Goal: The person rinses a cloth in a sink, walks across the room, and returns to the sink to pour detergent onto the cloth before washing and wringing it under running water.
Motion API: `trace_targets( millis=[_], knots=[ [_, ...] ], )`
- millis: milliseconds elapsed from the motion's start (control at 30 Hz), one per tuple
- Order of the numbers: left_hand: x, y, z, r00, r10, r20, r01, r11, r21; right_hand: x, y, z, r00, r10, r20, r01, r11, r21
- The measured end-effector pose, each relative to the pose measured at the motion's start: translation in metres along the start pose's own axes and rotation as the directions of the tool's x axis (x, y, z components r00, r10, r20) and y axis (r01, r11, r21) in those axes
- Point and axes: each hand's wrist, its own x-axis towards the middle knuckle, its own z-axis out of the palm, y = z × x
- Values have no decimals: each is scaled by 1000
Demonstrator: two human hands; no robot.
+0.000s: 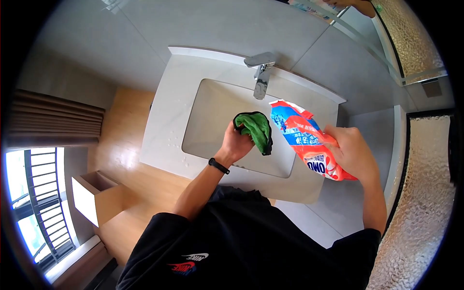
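Over the sink basin (212, 104), my left hand (235, 145) is closed around a green cloth (256, 129) with a dark edge, bunched up in the palm. My right hand (352, 151) grips a red and blue bag of OMO laundry powder (304, 137) by its lower right part. The bag is tilted, its torn-looking top end pointing up and left toward the basin, close to the cloth but apart from it. Whether any powder comes out cannot be made out. A chrome faucet (261, 77) stands behind the basin, above both hands.
The white countertop (166, 130) surrounds the basin and has water drops on its left side. A mirror (360, 29) is on the wall at upper right. A box-like bin (104, 200) stands on the wooden floor (145, 183), near a window (46, 193) and a brown curtain (53, 118).
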Motion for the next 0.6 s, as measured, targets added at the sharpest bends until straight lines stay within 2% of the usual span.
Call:
trace_targets(
  millis=[133,200,467,533,600],
  knots=[
    [-2,1,11,1000,-10,9,10,1000,26,-5,1,-2,999,-25,30,25,1000,8],
    [-2,1,16,1000,-11,20,11,999,34,-5,-2,-5,996,22,88,-30,996,84],
    [2,1,15,998,-3,63,-2,997,74,-8,-11,-6,990,2,142,-11,998,65],
    [1,0,18,999,-9,37,7,998,59,-6,-12,-6,985,18,171,-24,999,30],
    [1,-2,22,1000,-16,13,15,999,41,-6,-9,-4,987,55,148,-67,995,80]
  ],
)
